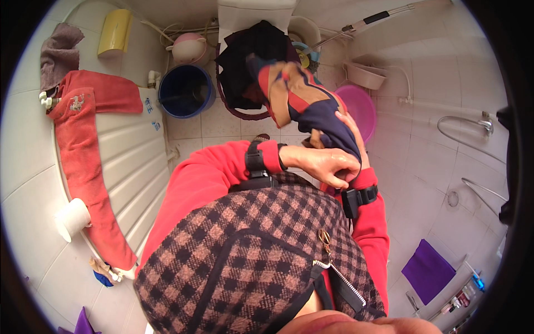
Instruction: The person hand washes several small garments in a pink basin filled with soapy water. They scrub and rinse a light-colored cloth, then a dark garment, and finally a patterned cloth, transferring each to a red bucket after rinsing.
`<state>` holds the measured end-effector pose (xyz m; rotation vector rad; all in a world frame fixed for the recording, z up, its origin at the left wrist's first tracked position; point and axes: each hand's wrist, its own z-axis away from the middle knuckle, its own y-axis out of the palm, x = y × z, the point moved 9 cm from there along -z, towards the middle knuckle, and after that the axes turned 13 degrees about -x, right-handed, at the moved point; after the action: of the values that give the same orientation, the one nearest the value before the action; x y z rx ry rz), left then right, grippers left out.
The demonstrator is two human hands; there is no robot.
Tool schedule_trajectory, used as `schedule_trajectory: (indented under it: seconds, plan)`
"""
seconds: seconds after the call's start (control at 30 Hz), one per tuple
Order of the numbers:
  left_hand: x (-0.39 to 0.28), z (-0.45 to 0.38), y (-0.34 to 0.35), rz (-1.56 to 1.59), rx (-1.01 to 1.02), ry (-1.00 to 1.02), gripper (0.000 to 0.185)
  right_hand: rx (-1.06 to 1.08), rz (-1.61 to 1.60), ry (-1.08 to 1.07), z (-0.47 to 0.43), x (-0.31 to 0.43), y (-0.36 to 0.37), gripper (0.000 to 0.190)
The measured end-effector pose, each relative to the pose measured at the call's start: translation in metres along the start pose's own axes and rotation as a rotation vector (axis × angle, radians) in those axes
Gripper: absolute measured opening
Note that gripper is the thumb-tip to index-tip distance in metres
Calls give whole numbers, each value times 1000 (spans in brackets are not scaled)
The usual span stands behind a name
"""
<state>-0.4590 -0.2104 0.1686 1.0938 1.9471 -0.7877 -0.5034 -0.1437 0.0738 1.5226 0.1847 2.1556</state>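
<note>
A multicoloured garment (313,100) in navy, tan and red is stretched out in front of me, its far end blurred. My left hand (325,165) reaches across my body, its fingers closed on the garment's near edge. Along the garment's right side lies my right hand (353,129), gripping the cloth with the fingers pointing away from me; part of the palm is hidden. Beyond the garment, black clothing (238,71) is heaped on a toilet (255,10) with a dark purple seat cover. A pink basin (362,109) sits on the floor to the right, partly covered by the garment.
A blue bucket (187,91) stands left of the toilet, near a pink-and-white tub (188,48). Red cloth (77,150) hangs along the left beside a white ribbed panel (129,167). A mop handle (375,17) leans at the back right. A purple cloth (429,271) hangs right.
</note>
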Motion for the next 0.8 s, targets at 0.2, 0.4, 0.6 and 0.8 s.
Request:
schedule_trajectory:
  seconds: [0.2,0.4,0.6,0.8]
  plan:
    - [104,93,-20,162,410,-713,42,-379,1,-1,65,51,-49,52]
    - [189,95,-16,1081,-302,-1113,70,-166,-280,-140,134,30,-62,68]
    - [172,32,39,1409,-215,-1082,60,-279,762,-217,166,-28,-82,42]
    - [111,3,95,1629,0,-1003,45,-687,581,-407,200,-64,-131,65]
